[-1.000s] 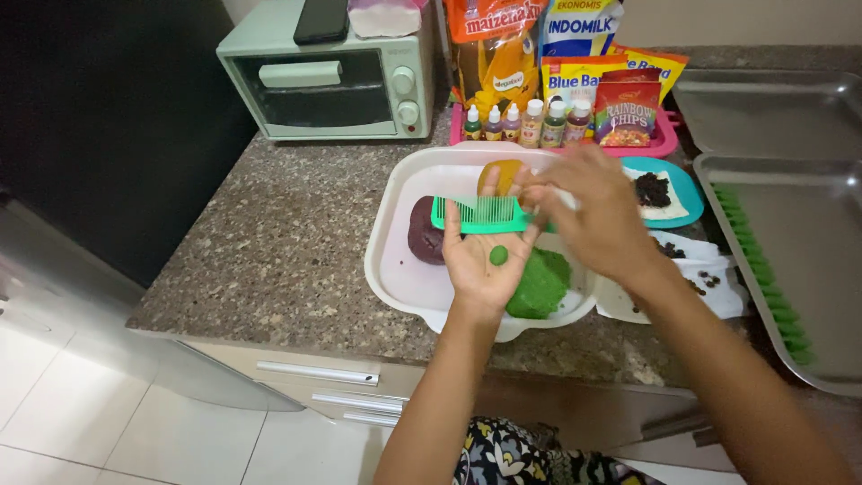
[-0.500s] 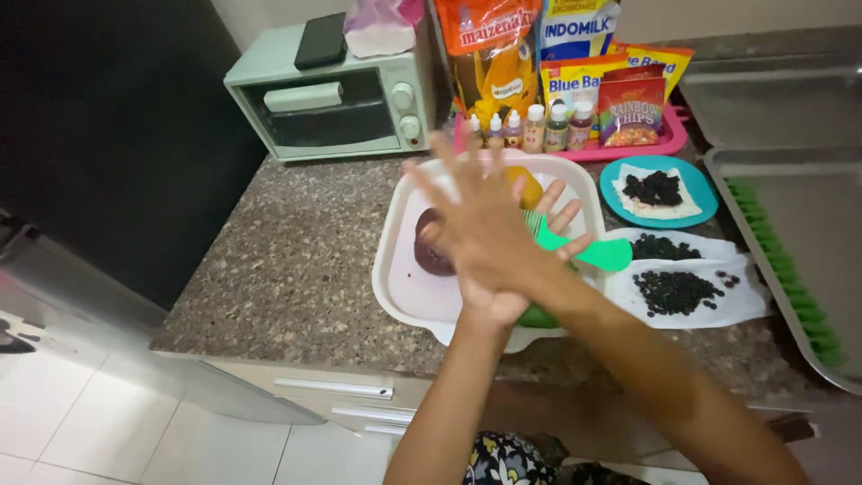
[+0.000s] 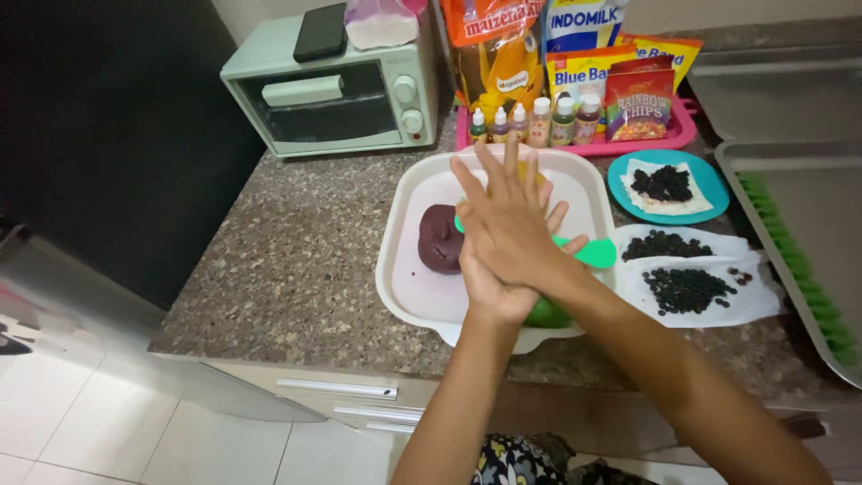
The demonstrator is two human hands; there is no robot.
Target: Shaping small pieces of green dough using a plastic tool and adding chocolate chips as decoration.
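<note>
My right hand (image 3: 507,211) lies flat on top of my left hand (image 3: 489,289), palm against palm, fingers straight, above a white tray (image 3: 409,287). Whatever is pressed between the palms is hidden. A green plastic comb (image 3: 594,252) sticks out to the right from under the hands; I cannot tell if it is held. On the tray, a dark purple-brown dough lump (image 3: 440,238) sits left of the hands. A green dough lump (image 3: 549,313) peeks out below my right wrist.
A mint toaster oven (image 3: 332,90) stands at the back left with a dark phone (image 3: 321,31) on top. A pink tray (image 3: 669,139) holds small bottles and snack bags. A teal plate (image 3: 709,193), white paper (image 3: 763,301) with dark bits and metal baking trays (image 3: 808,242) lie to the right.
A second ago my left palm lay open with a small green dough ball on it and the comb at its fingertips. My right hand has since come down flat over it.
</note>
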